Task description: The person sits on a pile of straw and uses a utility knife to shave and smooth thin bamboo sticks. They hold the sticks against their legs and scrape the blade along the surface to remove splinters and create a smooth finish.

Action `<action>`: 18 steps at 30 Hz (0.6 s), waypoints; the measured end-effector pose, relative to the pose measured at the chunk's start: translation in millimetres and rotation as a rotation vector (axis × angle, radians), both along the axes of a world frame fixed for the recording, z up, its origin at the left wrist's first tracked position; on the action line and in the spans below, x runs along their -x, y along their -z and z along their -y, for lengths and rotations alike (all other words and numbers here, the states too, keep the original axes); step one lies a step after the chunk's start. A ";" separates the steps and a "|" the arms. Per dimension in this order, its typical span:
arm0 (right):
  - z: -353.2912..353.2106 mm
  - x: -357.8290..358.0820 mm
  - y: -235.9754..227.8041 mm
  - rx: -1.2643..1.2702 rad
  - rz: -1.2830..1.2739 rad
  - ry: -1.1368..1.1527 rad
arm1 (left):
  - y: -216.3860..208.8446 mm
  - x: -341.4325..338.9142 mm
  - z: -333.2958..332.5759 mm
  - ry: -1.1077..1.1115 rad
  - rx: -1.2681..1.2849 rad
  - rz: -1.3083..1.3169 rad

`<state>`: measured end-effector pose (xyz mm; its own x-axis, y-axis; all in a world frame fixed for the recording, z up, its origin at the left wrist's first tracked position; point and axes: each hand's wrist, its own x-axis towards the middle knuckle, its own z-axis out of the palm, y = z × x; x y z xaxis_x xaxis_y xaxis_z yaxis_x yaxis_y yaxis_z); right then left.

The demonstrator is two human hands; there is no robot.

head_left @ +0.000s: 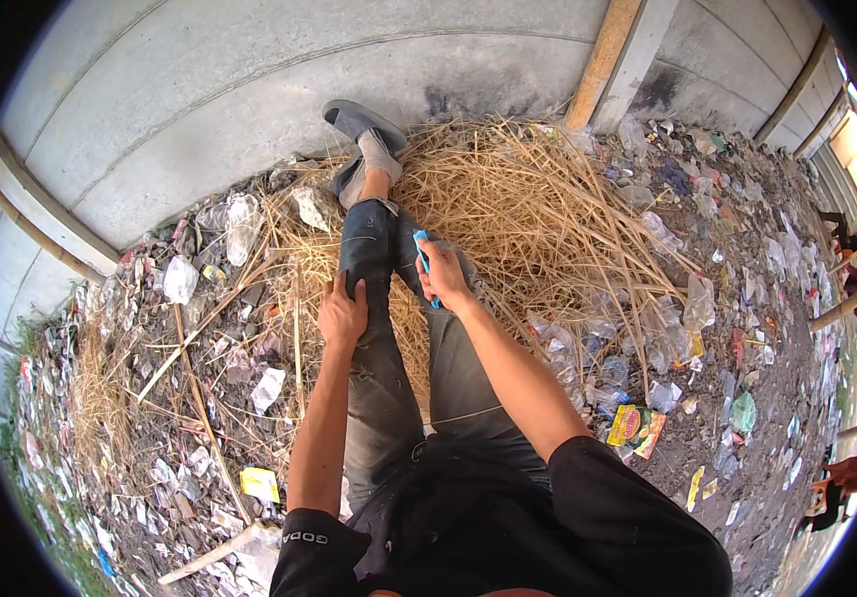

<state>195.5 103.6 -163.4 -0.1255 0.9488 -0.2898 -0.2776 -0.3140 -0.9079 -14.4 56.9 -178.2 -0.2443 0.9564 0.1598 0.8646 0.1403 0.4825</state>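
Note:
My right hand [445,275] is closed around a slim bright blue tool [420,246] that looks like a utility knife. Its ends stick out above and below my fist, and I cannot make out a blade. The hand is over my right lower leg. My left hand [342,316] rests on my left leg [367,244] near the knee, thumb and fingers apart along the dark trousers. Some of its fingertips are in shadow. Dry straw [528,214] lies in a heap beside and beyond my legs. My foot wears a grey slipper [361,119] close to the wall.
A grey concrete wall [279,109] crosses the far side, with a bamboo pole [602,65] leaning upright against it. Plastic scraps and litter cover the ground, including a yellow-red packet [635,428] at my right. Thin sticks [199,383] lie at my left.

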 end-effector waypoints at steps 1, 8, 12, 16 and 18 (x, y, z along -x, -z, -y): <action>0.8 0.2 -1.5 0.006 0.005 0.002 | 0.0 0.1 0.1 -0.001 0.006 0.005; -1.1 -5.0 11.4 0.005 -0.123 -0.035 | -1.9 -1.5 1.4 -0.017 -0.010 0.023; -4.0 -13.5 23.7 0.000 -0.222 -0.048 | -6.1 -3.1 1.8 -0.005 -0.002 0.023; -2.8 -15.6 24.7 0.007 -0.218 -0.033 | -7.1 -4.3 1.2 -0.001 0.002 0.015; 2.2 -12.5 12.6 0.024 -0.214 -0.009 | -8.6 -4.1 2.5 -0.013 0.015 0.007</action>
